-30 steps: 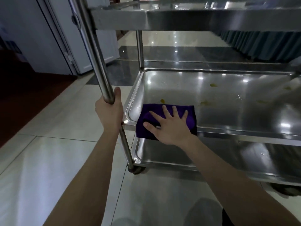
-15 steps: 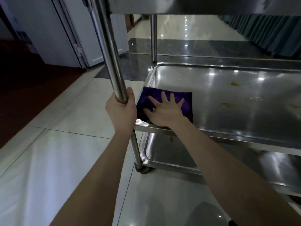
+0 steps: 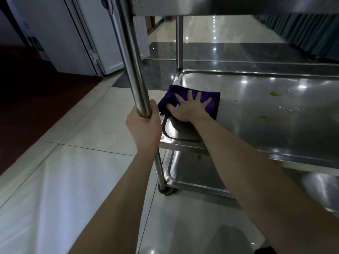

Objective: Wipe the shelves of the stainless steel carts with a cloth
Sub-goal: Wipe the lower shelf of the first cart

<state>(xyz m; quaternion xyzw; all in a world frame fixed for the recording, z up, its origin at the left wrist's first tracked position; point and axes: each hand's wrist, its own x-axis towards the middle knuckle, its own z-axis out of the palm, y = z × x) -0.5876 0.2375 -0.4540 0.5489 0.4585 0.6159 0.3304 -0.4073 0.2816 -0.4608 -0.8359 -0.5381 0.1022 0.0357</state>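
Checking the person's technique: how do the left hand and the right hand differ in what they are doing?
The left hand is curled shut around the upright cart post; the right hand lies flat, fingers spread, on the purple cloth. The left hand is beside the cart at its corner; the right hand reaches over the middle shelf. Both are bare and touching the cart or cloth.

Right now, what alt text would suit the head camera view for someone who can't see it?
A person's right hand presses a purple cloth flat on the middle shelf of a stainless steel cart, near its left end, while the left hand grips the cart's upright post. Yellowish spots dot the shelf farther right.
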